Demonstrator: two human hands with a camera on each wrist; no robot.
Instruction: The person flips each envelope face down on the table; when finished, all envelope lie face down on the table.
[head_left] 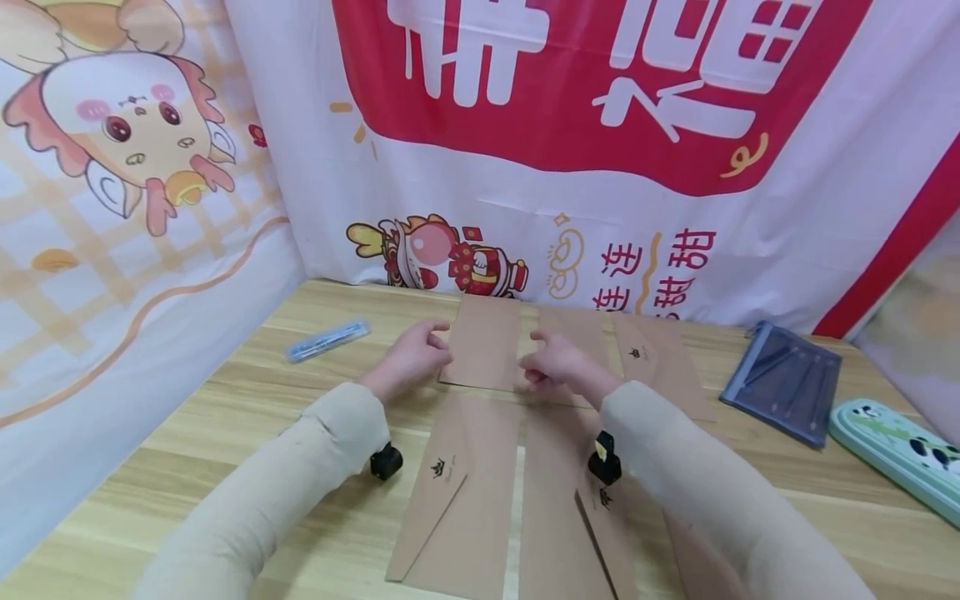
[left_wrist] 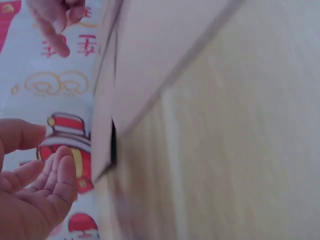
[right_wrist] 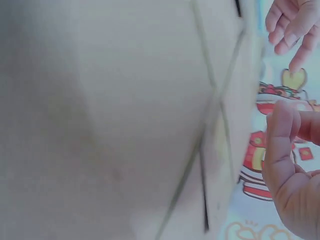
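Note:
A brown kraft envelope (head_left: 483, 343) lies on the wooden table between the two hands in the head view. My left hand (head_left: 414, 357) hovers at its left edge, fingers loosely bent; in the left wrist view nothing shows between the thumb and fingers (left_wrist: 65, 172). Over the gap to its right is my right hand (head_left: 561, 365), loosely curled with nothing visible in it. A second back-row envelope (head_left: 573, 325) is partly hidden by that hand. Farther right lies a third envelope (head_left: 663, 367) with a small black crown print. Contact with the paper cannot be told.
Nearer the front lie more envelopes, a left one (head_left: 472, 500) and a middle one (head_left: 555, 508) with slightly raised flaps. A blue slim case (head_left: 328, 340) sits at left. At right are a dark zip pouch (head_left: 783, 379) and a green panda case (head_left: 900, 454). Printed cloth (head_left: 300, 167) hangs behind.

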